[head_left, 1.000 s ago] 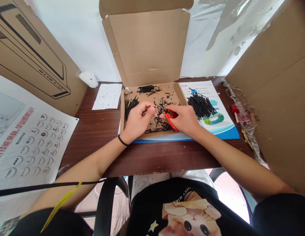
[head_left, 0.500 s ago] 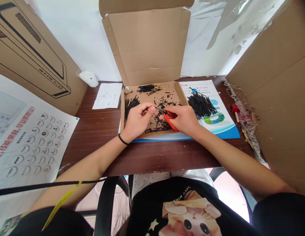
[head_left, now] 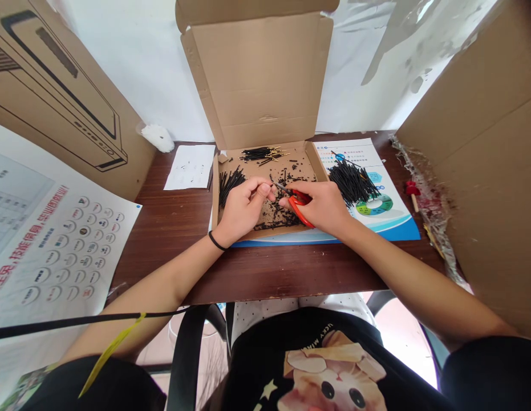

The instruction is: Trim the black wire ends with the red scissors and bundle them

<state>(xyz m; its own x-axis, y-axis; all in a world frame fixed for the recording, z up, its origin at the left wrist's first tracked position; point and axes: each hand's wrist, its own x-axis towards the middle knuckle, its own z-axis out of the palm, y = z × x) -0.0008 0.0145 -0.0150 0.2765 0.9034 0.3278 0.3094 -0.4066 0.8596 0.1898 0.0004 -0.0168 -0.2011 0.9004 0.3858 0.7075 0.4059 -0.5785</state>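
Observation:
In my right hand [head_left: 323, 206] is a pair of red-handled scissors [head_left: 303, 214], its blades pointing left toward my other fingertips. My left hand [head_left: 244, 206] pinches a thin black wire-like piece [head_left: 271, 179]; only its dark tip shows between the fingers and the rest is hidden. Both hands are above a shallow cardboard box [head_left: 268, 229]. Black snippets [head_left: 286, 177] lie scattered across its bottom. Inside at the left is a bundle of thin black pieces [head_left: 231, 184], and at the back a smaller bundle with gold-coloured ends [head_left: 259, 153].
A large pile of black strands [head_left: 354, 182] lies on a printed sheet [head_left: 397, 220] right of the box. White paper [head_left: 190, 165] with small dark bits is at the left. The box lid [head_left: 260, 85] stands up behind. Large cardboard panels [head_left: 474, 148] flank the brown table [head_left: 286, 274].
The whole view has shifted slightly. The scissors' blade tips now show more clearly, close to my left fingertips. Both hands keep nearly the same place and grip.

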